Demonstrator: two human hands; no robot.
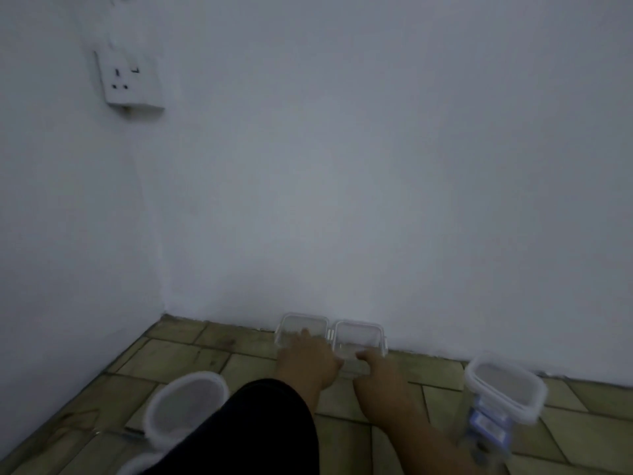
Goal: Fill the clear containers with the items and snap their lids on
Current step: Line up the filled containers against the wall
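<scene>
Seemingly to pull both nearer for filling, the left hand (305, 358) is resting relaxed fingers on a small clear rectangular plastic container (298, 326) by the far wall, while the right hand (378, 370) is touching the matching clear container (359, 334) just right of it, its grip impossible to tell.

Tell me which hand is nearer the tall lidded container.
Right. The right hand is left of the tall container, at a small box; the left hand is farther left, at the neighbouring box.

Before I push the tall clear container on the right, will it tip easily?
Probably: the tall container looks narrow for its height, so a high push may tip it. Its smooth clear plastic is likely stiff, maybe slippery.
</scene>
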